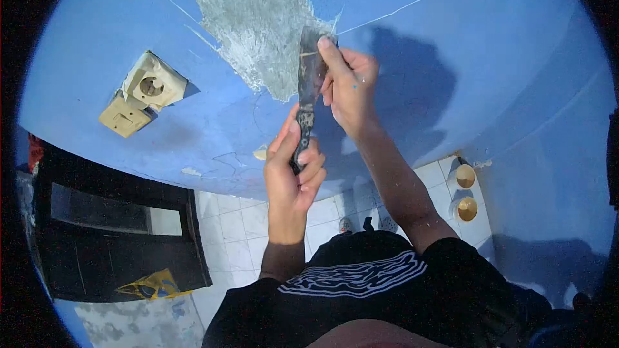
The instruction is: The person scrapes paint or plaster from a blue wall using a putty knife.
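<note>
A putty knife with a wide, stained metal blade (pixel 311 67) is held upright in front of the blue wall (pixel 245 135). My left hand (pixel 293 171) is closed round its dark handle. Near the top of the blade, my right hand (pixel 348 84) pinches the blade's right edge between thumb and fingers. Behind and left of the blade, a rough grey patch (pixel 258 26) with scraped, whitish edges shows on the wall. Thin white scratch lines run out from it on both sides.
A socket (pixel 152 86) and a switch plate (pixel 124 116) are on the wall at left. Dark furniture (pixel 122 219) stands at lower left with a yellow bag (pixel 155 285). Two round containers (pixel 465 176) rest on the white tiled floor (pixel 235 225) at right.
</note>
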Tool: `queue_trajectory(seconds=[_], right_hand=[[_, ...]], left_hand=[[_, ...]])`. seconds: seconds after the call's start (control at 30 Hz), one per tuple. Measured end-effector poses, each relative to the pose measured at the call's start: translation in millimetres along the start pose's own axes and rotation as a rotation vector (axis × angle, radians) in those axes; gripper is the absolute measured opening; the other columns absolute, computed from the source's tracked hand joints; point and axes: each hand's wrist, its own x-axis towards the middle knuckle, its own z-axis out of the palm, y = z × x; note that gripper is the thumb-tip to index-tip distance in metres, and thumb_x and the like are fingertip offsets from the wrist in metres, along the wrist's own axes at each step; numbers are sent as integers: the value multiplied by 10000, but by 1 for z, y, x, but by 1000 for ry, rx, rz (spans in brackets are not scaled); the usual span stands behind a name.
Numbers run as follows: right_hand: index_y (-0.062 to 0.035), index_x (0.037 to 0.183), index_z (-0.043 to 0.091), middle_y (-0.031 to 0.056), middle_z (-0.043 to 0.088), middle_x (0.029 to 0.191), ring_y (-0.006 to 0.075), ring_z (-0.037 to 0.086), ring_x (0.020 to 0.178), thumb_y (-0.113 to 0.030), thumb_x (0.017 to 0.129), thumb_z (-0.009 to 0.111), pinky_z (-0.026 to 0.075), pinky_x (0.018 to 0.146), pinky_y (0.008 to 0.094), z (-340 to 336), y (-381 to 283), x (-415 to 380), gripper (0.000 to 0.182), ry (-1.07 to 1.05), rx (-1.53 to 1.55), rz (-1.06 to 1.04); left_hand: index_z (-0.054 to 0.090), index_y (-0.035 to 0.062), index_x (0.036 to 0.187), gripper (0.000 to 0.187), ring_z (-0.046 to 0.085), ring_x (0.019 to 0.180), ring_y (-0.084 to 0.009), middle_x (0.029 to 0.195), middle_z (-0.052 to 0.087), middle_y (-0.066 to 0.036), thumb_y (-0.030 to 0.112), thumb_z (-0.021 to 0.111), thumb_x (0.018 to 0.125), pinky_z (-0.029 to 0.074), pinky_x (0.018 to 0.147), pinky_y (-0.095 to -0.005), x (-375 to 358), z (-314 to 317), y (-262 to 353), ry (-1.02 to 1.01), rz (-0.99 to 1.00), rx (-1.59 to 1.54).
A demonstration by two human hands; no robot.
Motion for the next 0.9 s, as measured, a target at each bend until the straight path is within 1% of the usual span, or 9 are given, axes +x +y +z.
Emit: queue_trajectory(seconds=[0.1, 0.23, 0.3, 0.33, 0.53, 0.63, 0.73, 0.77, 0.9], right_hand=[[-85, 563, 558, -3, 476, 459, 62, 371, 323, -270, 934, 676, 245, 319, 243, 6, -11, 18, 431, 107, 77, -70], [-90, 554, 549, -1, 473, 453, 68, 374, 319, -286, 923, 690, 249, 315, 253, -5, -17, 10, 441, 30, 65, -11], [-85, 546, 541, -2, 468, 447, 72, 373, 317, -298, 915, 699, 256, 315, 259, -6, -5, -1, 454, 5, -20, 95], [-85, 546, 541, -2, 468, 447, 72, 373, 317, -298, 915, 699, 256, 315, 259, -6, -4, 0, 454, 5, -16, 94], [-51, 567, 563, 2, 466, 451, 79, 373, 322, -276, 920, 691, 252, 317, 255, -5, -11, 5, 438, 4, 19, 83], [-66, 561, 556, 1, 462, 443, 78, 374, 319, -268, 920, 688, 254, 320, 251, -4, -4, -6, 433, 23, -21, 137], [-77, 557, 545, 6, 457, 438, 87, 376, 314, -262, 919, 687, 256, 322, 250, -5, -14, 4, 431, 51, -27, 76], [-35, 554, 561, 27, 489, 455, 96, 419, 331, -299, 911, 694, 281, 327, 263, -7, -14, 3, 464, 40, -22, 89], [-43, 556, 558, 22, 484, 451, 98, 417, 330, -301, 906, 698, 287, 332, 259, -12, -4, -3, 456, 39, 4, 81]], left_hand=[[424, 124, 1451, 436, 256, 405, -49, 630, 405, 2, 219, 473, 1029, 205, 351, -201, 17, 18, 6, -28, 5, 24], [415, 125, 1457, 436, 250, 401, -47, 630, 405, 5, 235, 458, 1038, 197, 348, -202, 4, 21, -5, -6, 15, 49], [401, 132, 1467, 450, 250, 402, -45, 633, 401, -2, 222, 466, 1031, 194, 346, -190, -7, 11, -8, 31, 20, 38], [387, 140, 1476, 466, 250, 402, -42, 636, 398, -9, 209, 474, 1023, 192, 344, -178, -9, 7, -8, 69, 18, 28], [399, 132, 1469, 449, 253, 395, -42, 621, 385, 0, 210, 458, 1030, 187, 338, -189, -1, 16, 1, 19, 7, 54], [410, 120, 1460, 440, 255, 395, -44, 616, 381, 14, 212, 459, 1032, 189, 338, -199, -9, 7, 1, 39, -9, 49], [418, 120, 1454, 443, 262, 398, -45, 622, 387, 17, 222, 478, 1027, 192, 339, -199, -3, 10, 3, 14, -43, 45], [422, 119, 1452, 446, 264, 399, -45, 623, 391, 18, 229, 487, 1024, 193, 339, -199, 1, 12, 4, -2, -56, 43], [432, 121, 1444, 446, 263, 393, -46, 628, 400, 15, 249, 495, 1022, 195, 341, -196, -2, 2, 0, 4, -74, 34]])
